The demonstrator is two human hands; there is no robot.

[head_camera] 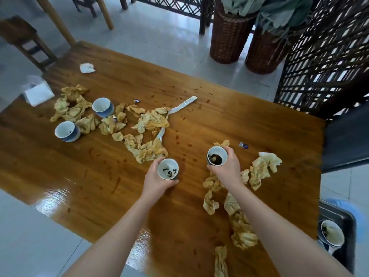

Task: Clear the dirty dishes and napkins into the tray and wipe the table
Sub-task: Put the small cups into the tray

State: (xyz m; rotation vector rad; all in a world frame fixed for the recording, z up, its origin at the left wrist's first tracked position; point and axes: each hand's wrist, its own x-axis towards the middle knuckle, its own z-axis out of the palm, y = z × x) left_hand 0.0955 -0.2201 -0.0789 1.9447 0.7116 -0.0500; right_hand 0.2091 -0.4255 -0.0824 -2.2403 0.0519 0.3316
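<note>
My left hand grips a small white teacup with dark leaf bits inside, near the middle of the wooden table. My right hand grips a second teacup holding dark tea dregs, a little to the right. Two more blue-and-white cups stand at the left among stained crumpled napkins. More stained napkins lie under and right of my right arm. A black tray at the lower right edge holds a used cup.
A white crumpled tissue and a tissue pack lie at the far left. Paper strips, small foil wrappers and tea stains dot the tabletop. Wicker baskets, a lattice screen and a dark chair stand at the right.
</note>
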